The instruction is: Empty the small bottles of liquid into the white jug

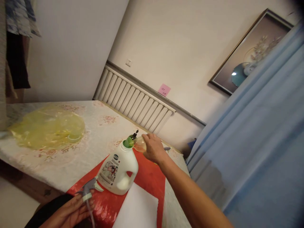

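My left hand (74, 207), low on the left, pinches a grey and white spray trigger (87, 188) with its clear dip tube hanging down. Right of it, a large white detergent jug (118, 171) with a printed label and a side handle stands uncapped on a red sheet (152, 171). Just behind its mouth show a green translucent piece and a black pump top (135, 134); whether the green piece sits in the mouth I cannot tell. My right hand (153, 147) is closed around the end of a clear plastic bottle (140, 144), partly hidden by fingers and jug.
White paper (140, 207) lies on the red sheet. A yellow translucent plastic bag (47, 126) rests on the flowered tablecloth (99, 136) at left. Past my right hand is a small grey piece (167, 148). A radiator (135, 98) borders the table; a blue curtain (256, 152) hangs right.
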The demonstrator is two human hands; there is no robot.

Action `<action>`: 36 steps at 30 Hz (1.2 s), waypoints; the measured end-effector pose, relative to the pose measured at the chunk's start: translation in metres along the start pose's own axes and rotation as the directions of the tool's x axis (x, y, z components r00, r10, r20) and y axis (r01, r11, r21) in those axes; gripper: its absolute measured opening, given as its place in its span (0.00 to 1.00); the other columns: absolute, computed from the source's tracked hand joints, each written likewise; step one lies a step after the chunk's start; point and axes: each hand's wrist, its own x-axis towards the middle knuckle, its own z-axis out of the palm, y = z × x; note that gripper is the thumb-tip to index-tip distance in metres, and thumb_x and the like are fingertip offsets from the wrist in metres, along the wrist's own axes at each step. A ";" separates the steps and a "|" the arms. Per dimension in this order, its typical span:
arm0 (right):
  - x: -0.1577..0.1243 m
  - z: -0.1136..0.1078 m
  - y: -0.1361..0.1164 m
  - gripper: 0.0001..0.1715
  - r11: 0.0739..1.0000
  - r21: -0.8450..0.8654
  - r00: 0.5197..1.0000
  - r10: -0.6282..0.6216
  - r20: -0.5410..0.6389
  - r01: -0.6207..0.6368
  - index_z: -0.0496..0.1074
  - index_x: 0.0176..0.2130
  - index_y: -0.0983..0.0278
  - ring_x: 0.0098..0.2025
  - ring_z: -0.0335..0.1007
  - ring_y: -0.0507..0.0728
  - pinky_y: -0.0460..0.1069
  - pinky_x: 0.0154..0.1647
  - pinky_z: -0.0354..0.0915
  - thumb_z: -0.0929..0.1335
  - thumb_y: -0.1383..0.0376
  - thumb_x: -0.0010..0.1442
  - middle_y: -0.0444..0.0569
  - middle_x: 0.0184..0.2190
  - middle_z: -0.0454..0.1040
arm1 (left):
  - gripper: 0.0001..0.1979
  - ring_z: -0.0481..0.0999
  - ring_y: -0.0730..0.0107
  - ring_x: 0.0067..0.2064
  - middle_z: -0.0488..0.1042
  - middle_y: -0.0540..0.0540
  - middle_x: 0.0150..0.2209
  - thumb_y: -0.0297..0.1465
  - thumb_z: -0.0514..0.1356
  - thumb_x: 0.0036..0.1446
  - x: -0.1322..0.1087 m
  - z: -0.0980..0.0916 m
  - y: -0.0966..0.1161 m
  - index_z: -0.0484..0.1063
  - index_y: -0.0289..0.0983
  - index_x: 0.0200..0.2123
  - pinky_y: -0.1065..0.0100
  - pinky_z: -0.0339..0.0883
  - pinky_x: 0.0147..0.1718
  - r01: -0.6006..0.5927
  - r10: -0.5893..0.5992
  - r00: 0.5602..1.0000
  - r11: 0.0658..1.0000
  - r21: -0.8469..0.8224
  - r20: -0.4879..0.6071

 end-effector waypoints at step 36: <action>-0.239 0.129 -0.046 0.58 0.175 0.893 0.798 0.542 0.264 -0.415 0.62 0.59 0.60 0.57 0.64 0.63 0.54 0.55 0.64 0.78 0.74 0.30 0.51 0.56 0.67 | 0.26 0.80 0.61 0.43 0.79 0.48 0.44 0.41 0.68 0.48 -0.014 0.185 -0.025 0.71 0.41 0.50 0.64 0.71 0.47 -0.594 0.542 0.786 0.524 0.611 0.299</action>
